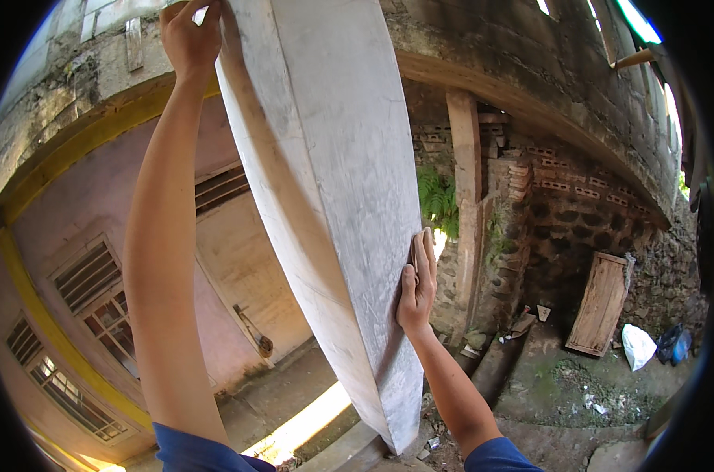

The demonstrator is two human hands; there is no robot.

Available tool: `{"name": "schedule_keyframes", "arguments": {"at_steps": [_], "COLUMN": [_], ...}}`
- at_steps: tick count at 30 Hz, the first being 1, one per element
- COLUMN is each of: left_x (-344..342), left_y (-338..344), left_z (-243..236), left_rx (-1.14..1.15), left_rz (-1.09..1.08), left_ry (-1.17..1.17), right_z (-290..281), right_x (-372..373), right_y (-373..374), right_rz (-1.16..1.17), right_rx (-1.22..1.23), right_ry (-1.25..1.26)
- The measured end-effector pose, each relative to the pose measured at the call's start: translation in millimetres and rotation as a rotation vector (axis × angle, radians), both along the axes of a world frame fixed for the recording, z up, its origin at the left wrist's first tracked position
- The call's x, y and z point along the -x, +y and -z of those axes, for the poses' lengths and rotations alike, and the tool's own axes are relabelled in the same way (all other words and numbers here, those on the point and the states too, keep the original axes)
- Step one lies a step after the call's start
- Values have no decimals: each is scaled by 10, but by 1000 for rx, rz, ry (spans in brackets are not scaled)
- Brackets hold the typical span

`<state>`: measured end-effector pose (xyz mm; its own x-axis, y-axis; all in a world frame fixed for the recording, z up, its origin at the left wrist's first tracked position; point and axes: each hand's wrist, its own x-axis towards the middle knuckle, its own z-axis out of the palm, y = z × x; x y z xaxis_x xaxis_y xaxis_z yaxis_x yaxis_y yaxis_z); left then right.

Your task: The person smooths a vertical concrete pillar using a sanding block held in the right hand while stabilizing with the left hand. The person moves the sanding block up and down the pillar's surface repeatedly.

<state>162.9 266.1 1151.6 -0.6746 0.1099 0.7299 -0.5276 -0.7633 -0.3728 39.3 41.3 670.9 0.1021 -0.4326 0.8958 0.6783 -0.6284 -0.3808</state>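
Observation:
A tall square pillar point(349, 141) with a smooth grey-white surface rises through the middle of the view, its base on the ground near the bottom. High up, my left hand point(190, 43) is by the pillar's left edge, fingers bent and thumb curled toward them. The upper part of that hand is cut off by the frame, so what it grips, if anything, does not show. Lower down, my right hand point(418, 291) rests against the pillar's right edge with fingers stretched upward and the thumb on the near face. A shadow falls along the left face.
At left stands a pink wall point(129, 173) with louvred windows point(89, 275) and a yellow beam point(66, 322). On the right lean a wooden panel point(597, 307), a white bag point(638, 347) and a dark blue bag point(673, 344). Rubble point(597, 397) litters the ground.

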Motion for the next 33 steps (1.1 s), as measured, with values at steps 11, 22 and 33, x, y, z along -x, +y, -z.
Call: {"name": "schedule_keyframes", "arguments": {"at_steps": [11,22,33], "left_x": [382,705,699], "left_y": [-189,-293,-59], "left_z": [-42,-81,-314], "left_rx": [5,-43,-332], "left_rz": [437,430,-42], "left_ry": [304,309,53], "right_z": [3,-1,23], "right_x": [-7,2,13], "right_y": [-3,-8,-56], "right_rz": [-8,26,18], "right_rx": [-4,7,-10], "right_ry": [-5,0,12]}}
